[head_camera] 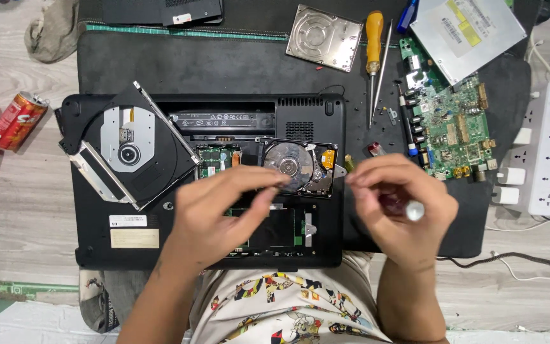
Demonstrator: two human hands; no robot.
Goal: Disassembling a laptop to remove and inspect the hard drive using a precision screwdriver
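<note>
An upturned black laptop [116, 251] lies in front of me with its bottom covers off. An opened hard drive [295, 165] with a bare shiny platter rests on it at the centre. My left hand [221, 207] hovers just below and left of that drive, fingers apart and blurred, fingertips near its edge. My right hand [402, 204] is to the right of the drive, closed around a small screwdriver [408, 209] with a dark red handle and silver end. An optical drive [128, 150] lies tilted on the laptop's left part.
On the black mat [224, 64] lie a hard drive lid [324, 37], an orange-handled screwdriver [373, 35], a green circuit board [456, 124] and a silver optical drive [466, 28]. A white power strip [549, 143] sits at right. A red can [17, 120] lies at left.
</note>
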